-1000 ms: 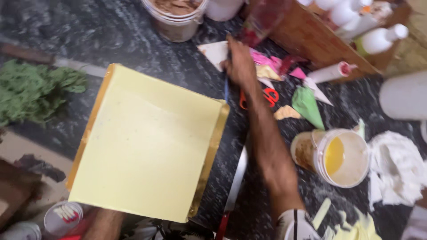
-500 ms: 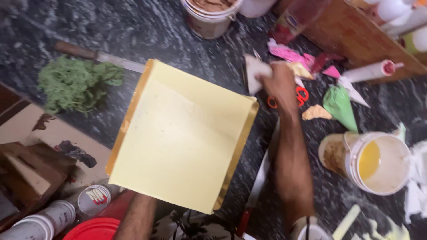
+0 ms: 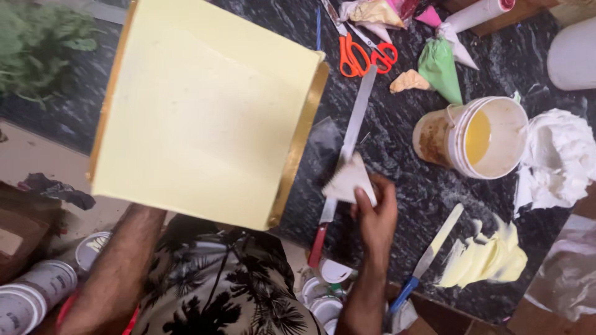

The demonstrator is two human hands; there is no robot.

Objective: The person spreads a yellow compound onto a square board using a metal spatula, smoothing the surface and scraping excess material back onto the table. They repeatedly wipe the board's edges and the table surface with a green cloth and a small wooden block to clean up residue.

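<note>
While the square pale-yellow frosted cake on its gold board (image 3: 205,115) is sitting tilted above the left forearm, whose hand is hidden beneath it so its fingers cannot be told, the right hand (image 3: 374,218) is pinching a small whitish triangular scraper (image 3: 349,180) just right of the cake. The scraper is overlapping a long red-handled metal spatula (image 3: 344,149) lying on the black marble counter (image 3: 397,180) beside the cake.

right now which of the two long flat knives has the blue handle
The palette knife lying beside the pale yellow icing smear, right of the right hand. The other long knife, by the yellow cake, has a red handle.
</note>
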